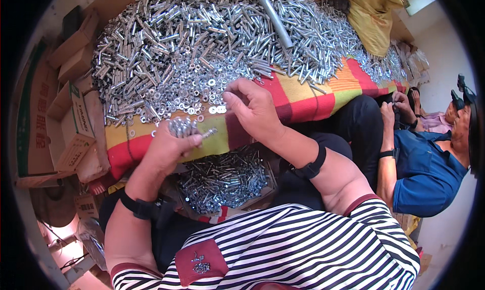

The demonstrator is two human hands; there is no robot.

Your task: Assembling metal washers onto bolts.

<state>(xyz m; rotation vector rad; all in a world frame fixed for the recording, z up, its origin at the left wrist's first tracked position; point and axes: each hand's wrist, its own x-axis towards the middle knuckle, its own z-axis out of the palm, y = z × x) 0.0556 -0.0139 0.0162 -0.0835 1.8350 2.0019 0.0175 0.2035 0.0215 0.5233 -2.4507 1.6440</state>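
Observation:
My left hand (172, 147) is closed around a bunch of silvery bolts (183, 127). One bolt with small parts on its end (209, 133) sticks out past the thumb. My right hand (251, 108) is just above the near edge of the heap, fingers curled in toward the thumb. Whatever sits between those fingertips is too small or hidden to make out. Flat washers (217, 110) lie right below them. Loose washers and nuts (189, 90) spread along the front of a big pile of metal sleeves and rods (202, 32).
A checked red and yellow cloth (298, 100) covers the table. Below its edge, a box of darker bolts (225, 181) stands by my lap. A metal tube (275, 20) lies on the pile. Cardboard boxes (76, 123) stand left; a person in blue (424, 169) works at right.

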